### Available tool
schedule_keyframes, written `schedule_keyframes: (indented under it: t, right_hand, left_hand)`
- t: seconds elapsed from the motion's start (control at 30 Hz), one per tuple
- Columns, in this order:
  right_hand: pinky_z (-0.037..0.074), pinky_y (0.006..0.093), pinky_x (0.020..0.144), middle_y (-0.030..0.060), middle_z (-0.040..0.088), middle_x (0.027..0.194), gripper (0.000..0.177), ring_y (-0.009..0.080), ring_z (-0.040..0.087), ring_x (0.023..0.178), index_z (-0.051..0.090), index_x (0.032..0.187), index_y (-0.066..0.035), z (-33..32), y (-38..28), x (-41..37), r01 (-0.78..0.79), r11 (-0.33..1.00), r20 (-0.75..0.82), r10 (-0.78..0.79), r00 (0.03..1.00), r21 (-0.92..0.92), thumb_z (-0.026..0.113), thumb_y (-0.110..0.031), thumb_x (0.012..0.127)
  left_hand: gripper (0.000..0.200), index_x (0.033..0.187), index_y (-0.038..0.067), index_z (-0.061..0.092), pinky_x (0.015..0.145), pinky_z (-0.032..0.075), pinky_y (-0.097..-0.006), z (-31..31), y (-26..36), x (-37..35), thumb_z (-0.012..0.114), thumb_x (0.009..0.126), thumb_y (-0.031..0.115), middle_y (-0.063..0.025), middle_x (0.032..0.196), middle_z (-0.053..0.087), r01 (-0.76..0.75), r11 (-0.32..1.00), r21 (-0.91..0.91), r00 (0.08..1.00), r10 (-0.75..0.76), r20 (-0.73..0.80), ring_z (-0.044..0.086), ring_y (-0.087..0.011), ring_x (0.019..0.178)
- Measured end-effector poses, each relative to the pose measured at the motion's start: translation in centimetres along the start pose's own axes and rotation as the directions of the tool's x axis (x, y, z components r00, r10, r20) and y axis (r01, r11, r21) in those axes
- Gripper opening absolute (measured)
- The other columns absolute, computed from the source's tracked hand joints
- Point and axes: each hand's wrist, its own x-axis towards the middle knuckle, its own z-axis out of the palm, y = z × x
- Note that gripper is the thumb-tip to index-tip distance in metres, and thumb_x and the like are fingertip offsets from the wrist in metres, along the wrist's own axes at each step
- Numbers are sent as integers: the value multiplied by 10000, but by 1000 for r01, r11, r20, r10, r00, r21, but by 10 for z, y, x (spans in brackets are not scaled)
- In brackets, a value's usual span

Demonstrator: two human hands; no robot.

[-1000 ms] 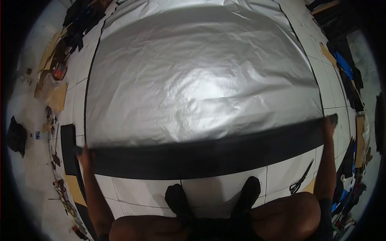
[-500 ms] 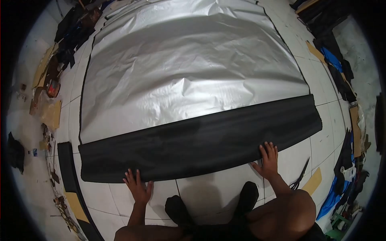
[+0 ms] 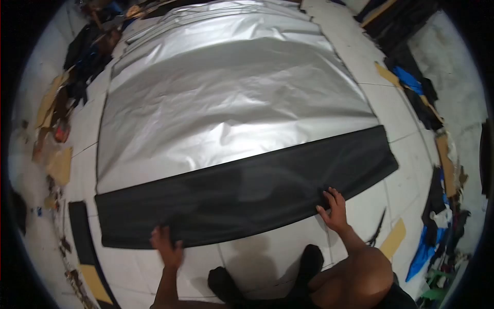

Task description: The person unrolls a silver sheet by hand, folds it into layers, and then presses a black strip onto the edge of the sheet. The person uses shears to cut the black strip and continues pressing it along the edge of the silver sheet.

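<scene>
A wide silver sheet [image 3: 221, 92] lies on the tiled floor, its near end folded over into a black band [image 3: 247, 188]. Near the band's left part, my left hand [image 3: 167, 247] is at the lower edge, fingers apart over the black surface and slightly blurred. My right hand [image 3: 334, 208] rests at the same edge farther right, with its fingers spread and the fingertips on the black material. Neither hand grips anything.
Scissors [image 3: 378, 229] and a tan piece [image 3: 393, 239] lie on the floor at the right. A black strip [image 3: 82, 232] is at the left. Scraps, including blue material [image 3: 424, 252], line both walls. My feet in black socks [image 3: 224, 283] are below the band.
The view has shifted a little, so the sheet sits farther left and the band's left end lower. My left hand has moved slightly farther onto the band; my right hand's fingers are more bent.
</scene>
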Motion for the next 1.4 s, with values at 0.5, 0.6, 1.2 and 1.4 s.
schedule_keyframes:
  t: [0.5,0.6,1.2,1.4]
  right_hand:
    - [502,332,524,116,599,878,331,222,601,674,530,1002,25,-9,129,-4,-561,-55,304,882,361,826,607,-256,847]
    - [530,379,609,115,603,950,326,241,603,802,549,1047,6,-6,122,-29,-467,-123,312,883,351,875,572,-251,848]
    - [489,367,810,144,617,1014,442,245,607,906,572,1044,68,-115,290,-125,-397,162,9,919,394,903,468,-335,897]
    - [474,302,601,58,567,785,349,163,563,681,556,1037,45,-164,300,6,-415,293,-67,875,479,861,523,-250,856]
  left_hand:
    - [418,1202,-32,492,892,462,-391,26,-183,-30,548,850,187,-162,1105,584,255,-138,-957,842,-454,290,565,-310,1028]
    - [382,1209,5,508,939,449,-425,17,-172,-56,494,860,162,-149,1176,579,142,-508,-849,765,-488,420,555,-297,1070]
    - [302,1029,-75,556,783,510,-375,-91,-175,-122,443,838,129,-160,985,606,271,81,-959,487,-871,64,612,-273,901]
    - [338,1062,-18,508,542,433,-245,-154,-182,-18,533,749,109,-43,818,544,406,273,-872,523,-852,-23,533,-128,654]
